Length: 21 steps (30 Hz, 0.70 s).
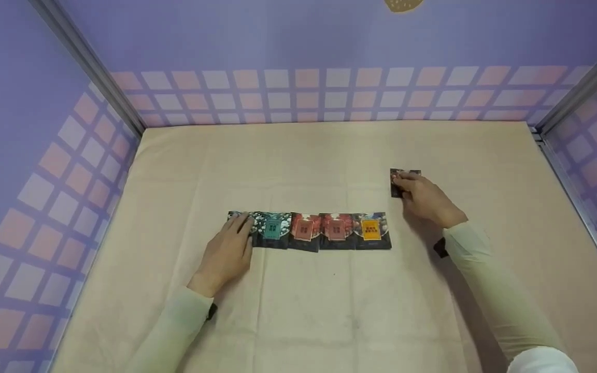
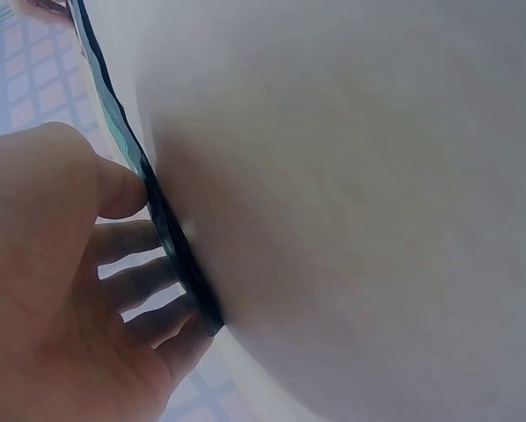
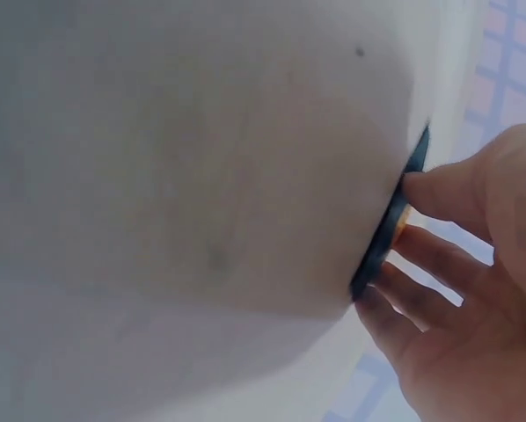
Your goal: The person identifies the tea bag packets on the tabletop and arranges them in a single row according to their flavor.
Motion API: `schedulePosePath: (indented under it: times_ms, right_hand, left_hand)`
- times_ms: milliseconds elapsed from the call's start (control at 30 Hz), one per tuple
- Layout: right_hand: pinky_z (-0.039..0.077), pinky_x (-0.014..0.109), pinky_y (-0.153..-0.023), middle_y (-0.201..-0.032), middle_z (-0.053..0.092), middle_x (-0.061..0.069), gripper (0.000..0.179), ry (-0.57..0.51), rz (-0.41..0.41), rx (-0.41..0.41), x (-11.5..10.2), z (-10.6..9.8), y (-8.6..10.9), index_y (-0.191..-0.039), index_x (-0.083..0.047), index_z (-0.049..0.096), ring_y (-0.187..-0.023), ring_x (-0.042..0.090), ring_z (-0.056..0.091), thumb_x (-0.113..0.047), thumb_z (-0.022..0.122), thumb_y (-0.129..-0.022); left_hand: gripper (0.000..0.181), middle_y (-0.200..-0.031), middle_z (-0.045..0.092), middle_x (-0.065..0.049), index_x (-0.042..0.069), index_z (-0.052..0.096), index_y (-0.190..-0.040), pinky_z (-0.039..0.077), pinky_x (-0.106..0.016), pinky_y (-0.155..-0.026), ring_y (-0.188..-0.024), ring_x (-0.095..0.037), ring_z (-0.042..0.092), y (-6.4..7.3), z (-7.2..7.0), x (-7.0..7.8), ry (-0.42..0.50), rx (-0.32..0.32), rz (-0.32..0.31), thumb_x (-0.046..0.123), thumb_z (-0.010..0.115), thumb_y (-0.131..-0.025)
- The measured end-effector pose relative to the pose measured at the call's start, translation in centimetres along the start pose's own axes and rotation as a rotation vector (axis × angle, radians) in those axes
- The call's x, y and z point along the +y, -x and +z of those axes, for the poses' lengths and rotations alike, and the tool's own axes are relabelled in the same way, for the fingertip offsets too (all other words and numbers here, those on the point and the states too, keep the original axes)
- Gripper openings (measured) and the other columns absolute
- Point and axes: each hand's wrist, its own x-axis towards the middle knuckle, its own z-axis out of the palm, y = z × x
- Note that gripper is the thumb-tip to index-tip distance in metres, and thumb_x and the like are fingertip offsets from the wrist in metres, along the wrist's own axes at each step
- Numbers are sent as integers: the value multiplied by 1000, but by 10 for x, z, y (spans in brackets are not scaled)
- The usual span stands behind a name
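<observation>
Five flat printed packets form a side-by-side row on the cloth. My left hand [image 1: 225, 251] lies over the leftmost packet [image 1: 233, 213], covering most of it; in the left wrist view its extended fingers and thumb touch the dark packet edge [image 2: 177, 242]. Rightward come a green-labelled packet [image 1: 271, 229], two red-labelled packets [image 1: 304, 229] and a yellow-labelled packet [image 1: 371, 229]. Farther back on the right, my right hand [image 1: 427, 199] touches a separate dark packet [image 1: 396, 190] from above with thumb and fairly straight fingers. Its label is hidden by the fingers.
A pale cream cloth [image 1: 303, 311] with fold creases covers the table. Purple panels with a pink and white checked band [image 1: 306, 96] stand behind and at both sides, joined by metal posts [image 1: 91, 67].
</observation>
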Motion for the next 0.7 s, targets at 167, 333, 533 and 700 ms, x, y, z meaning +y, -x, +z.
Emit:
schedulePosePath:
  times_ms: [167,333,533,700]
  right_hand:
    - [41,66,-120,-160,45,33,48,-15,23,-31,-2,-2,9,-153,5,52,-147,55,45,4,51,-106]
    - [42,66,-119,-161,45,32,48,-14,53,-38,-6,1,16,-154,2,53,-146,55,46,2,53,-106]
    - [41,66,-120,-162,45,29,48,-21,68,-30,-9,3,25,-155,1,53,-147,53,47,1,53,-107]
    - [40,66,-120,-162,44,30,48,-45,55,-12,-8,5,35,-154,2,52,-147,54,46,4,53,-106]
  left_hand:
    - [49,-164,46,-25,-5,51,-155,37,-56,-127,-154,-47,41,-1,0,1,3,7,5,17,49,-111]
    - [49,-164,45,-25,-4,50,-156,37,-55,-127,-154,-46,41,-1,-1,0,1,3,6,17,48,-112]
    - [49,-164,45,-25,-4,50,-156,38,-56,-126,-154,-46,41,-1,-1,0,2,2,8,17,48,-112]
    - [49,-164,46,-25,-4,50,-156,38,-56,-126,-154,-46,41,-2,0,1,-2,1,7,16,49,-111]
